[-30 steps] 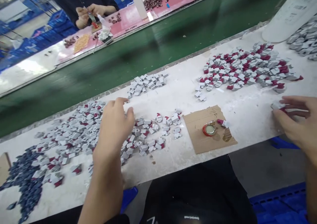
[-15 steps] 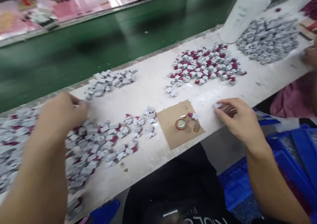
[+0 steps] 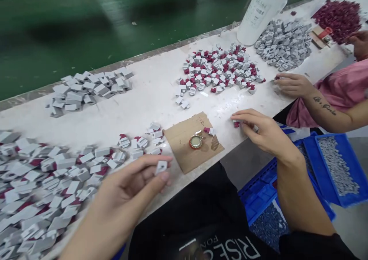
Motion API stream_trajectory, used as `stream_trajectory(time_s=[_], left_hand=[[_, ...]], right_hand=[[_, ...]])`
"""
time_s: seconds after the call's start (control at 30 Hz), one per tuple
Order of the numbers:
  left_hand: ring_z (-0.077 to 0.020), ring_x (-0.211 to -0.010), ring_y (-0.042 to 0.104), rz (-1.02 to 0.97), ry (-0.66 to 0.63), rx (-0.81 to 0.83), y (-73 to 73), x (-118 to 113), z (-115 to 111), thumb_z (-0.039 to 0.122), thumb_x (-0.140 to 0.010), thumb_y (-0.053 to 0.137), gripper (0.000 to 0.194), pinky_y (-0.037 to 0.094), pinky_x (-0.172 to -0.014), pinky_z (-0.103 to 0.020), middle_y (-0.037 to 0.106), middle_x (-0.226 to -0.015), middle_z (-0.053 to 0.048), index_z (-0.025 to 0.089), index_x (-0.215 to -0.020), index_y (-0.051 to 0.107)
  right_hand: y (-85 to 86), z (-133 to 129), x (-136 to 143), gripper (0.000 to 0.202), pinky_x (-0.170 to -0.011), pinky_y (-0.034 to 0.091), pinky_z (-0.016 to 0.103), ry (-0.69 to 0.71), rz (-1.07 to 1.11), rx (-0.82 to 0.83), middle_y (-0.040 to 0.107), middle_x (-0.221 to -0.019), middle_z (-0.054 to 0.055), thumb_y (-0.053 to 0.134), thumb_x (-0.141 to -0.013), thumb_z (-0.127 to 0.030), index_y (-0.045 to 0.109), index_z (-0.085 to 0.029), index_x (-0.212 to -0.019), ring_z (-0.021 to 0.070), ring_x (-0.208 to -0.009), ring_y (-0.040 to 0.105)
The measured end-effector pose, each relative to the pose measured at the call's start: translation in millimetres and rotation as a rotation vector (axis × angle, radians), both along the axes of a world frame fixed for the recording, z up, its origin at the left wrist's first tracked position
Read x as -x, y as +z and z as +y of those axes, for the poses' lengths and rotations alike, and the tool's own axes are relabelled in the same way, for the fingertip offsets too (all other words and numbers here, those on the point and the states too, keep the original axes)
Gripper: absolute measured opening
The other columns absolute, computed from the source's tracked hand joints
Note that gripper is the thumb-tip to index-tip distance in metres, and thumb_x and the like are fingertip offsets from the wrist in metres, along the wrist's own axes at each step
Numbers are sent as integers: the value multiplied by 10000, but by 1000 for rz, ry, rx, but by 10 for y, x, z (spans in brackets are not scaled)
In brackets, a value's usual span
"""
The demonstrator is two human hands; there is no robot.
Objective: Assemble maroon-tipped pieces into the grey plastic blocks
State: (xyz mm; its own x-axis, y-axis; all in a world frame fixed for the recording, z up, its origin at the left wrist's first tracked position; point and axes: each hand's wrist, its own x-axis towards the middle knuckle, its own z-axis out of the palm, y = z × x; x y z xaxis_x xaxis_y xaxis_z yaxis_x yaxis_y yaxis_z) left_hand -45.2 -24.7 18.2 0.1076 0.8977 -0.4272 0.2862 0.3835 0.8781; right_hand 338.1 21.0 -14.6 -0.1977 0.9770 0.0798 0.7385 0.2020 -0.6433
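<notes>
My left hand point(image 3: 129, 195) pinches a small grey plastic block point(image 3: 161, 167) with a hole in its end, held between thumb and fingertips at the near edge of the table. My right hand point(image 3: 266, 135) is closed on a small grey-and-maroon piece point(image 3: 237, 123), partly hidden by the fingers, to the right of a cardboard square point(image 3: 181, 152). On the cardboard lie a bottle cap point(image 3: 196, 141) and another grey-and-maroon piece point(image 3: 209, 130). Left of it, a wide spread of grey-and-maroon pieces point(image 3: 54, 175) reaches under my left wrist.
Plain grey blocks point(image 3: 92, 87) lie at the back left. Joined pieces point(image 3: 218, 68) are heaped further right, near a white bottle point(image 3: 255, 16) and more grey parts point(image 3: 284, 43). A co-worker's hand point(image 3: 294, 84) is at the right. Blue bins point(image 3: 342, 171) stand below.
My left hand has come from the back-left blocks toward me and right, now with a grey block. My right hand still holds its piece, whose maroon part now shows. The view has shifted.
</notes>
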Motion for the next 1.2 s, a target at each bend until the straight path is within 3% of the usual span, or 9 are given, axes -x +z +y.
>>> stream_trajectory(time_s=[0.1, 0.17, 0.43, 0.6, 0.67, 0.73, 0.83, 1.0, 1.2], left_hand=[[-242, -630, 763, -162, -103, 62, -78, -252, -71, 565, -937, 891, 273, 678, -608, -342, 813, -740, -44, 364, -1118, 928], [-234, -655, 787, -173, -124, 86, -111, -324, -114, 585, -980, 847, 317, 693, -637, -319, 849, -801, -62, 336, -1164, 920], [-283, -882, 869, -151, -79, 59, -185, -261, -155, 661, -1031, 786, 425, 756, -857, -370, 888, -961, -87, 317, -1254, 899], [-299, -969, 862, -185, 18, 130, -209, -285, -193, 632, -963, 887, 387, 741, -905, -385, 880, -1028, -67, 325, -1197, 873], [-291, -1042, 839, -139, 43, 136, -190, -308, -211, 626, -938, 916, 386, 715, -896, -348, 870, -1096, -57, 331, -1180, 858], [-270, -976, 804, -76, 28, 99, -176, -316, -208, 629, -926, 924, 391, 680, -796, -313, 846, -1049, -54, 326, -1164, 859], [-235, -802, 754, -84, -2, 43, -194, -310, -171, 611, -931, 919, 386, 649, -693, -303, 797, -889, -45, 307, -1165, 876], [-226, -921, 826, -288, 44, 30, -271, -343, -105, 452, -949, 945, 257, 717, -808, -300, 845, -1030, -53, 282, -1120, 856], [-201, -864, 825, -392, 51, 31, -273, -434, -73, 371, -988, 923, 198, 737, -836, -322, 842, -995, -47, 243, -1112, 838]], right_hand=[[-36, -16, -16, 234, -778, 617, 411, -42, -35, 8, 806, -1147, 92, 696, -1068, -247, 864, -270, -1228, 237, -869, 740], [-55, -57, 3, 203, -733, 600, 400, -96, -53, 4, 768, -1056, 74, 775, -1052, -305, 862, -258, -1230, 216, -779, 693], [-36, -237, 114, 186, -759, 610, 387, -156, 8, 19, 774, -1086, 72, 712, -1084, -293, 843, -249, -1208, 209, -834, 736], [-52, -282, 91, 149, -754, 617, 394, -178, 94, 67, 794, -999, 50, 798, -1045, -332, 841, -255, -1165, 220, -824, 746], [-65, -308, 97, 119, -774, 622, 409, -187, 108, 65, 808, -963, 45, 799, -1034, -313, 846, -251, -1125, 234, -846, 764], [-70, -347, 139, 94, -804, 629, 429, -214, 115, 32, 834, -989, 55, 785, -1037, -298, 851, -250, -1085, 248, -887, 786], [-46, -433, 297, 68, -824, 646, 446, -270, 179, -39, 843, -1008, 54, 798, -1030, -290, 854, -260, -1057, 251, -896, 788], [60, -555, 730, 94, -819, 660, 437, -253, 374, -84, 852, -1013, 49, 828, -1023, -216, 871, -281, -1074, 254, -930, 803], [81, -511, 1033, 174, -839, 670, 424, -154, 421, -59, 849, -1024, 35, 789, -1039, -137, 869, -284, -1085, 239, -952, 804]])
